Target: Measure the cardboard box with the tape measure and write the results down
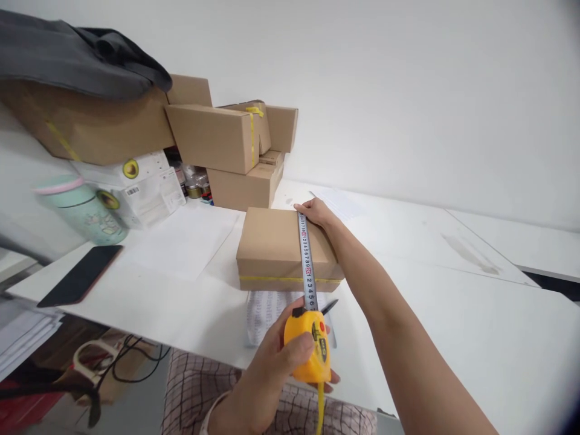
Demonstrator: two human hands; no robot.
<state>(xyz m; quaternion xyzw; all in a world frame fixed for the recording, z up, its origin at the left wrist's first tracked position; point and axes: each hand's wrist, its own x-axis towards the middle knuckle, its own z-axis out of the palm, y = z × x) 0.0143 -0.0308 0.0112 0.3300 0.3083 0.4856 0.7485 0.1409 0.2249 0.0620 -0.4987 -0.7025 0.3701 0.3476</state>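
A brown cardboard box (pixel 272 238) with a yellow strip along its front side sits on the white table. My left hand (pixel 276 356) is wrapped around the yellow case of a tape measure (pixel 310 347), just in front of the box. Its silver blade (pixel 307 260) is drawn out across the top of the box, from near edge to far edge. At the far edge, my right hand (pixel 315 211) is closed at the blade's end, pressing it against the box. A printed sheet (pixel 267 314) and a dark pen (pixel 330 306) lie partly under the box and tape measure.
Several cardboard boxes (pixel 211 139) are stacked at the back left, a dark grey cloth (pixel 81 57) over one. A mint-green tumbler (pixel 84 208), a dark phone (pixel 80 275) and white paper (pixel 181 241) stand or lie at left. The table's front edge runs above my lap.
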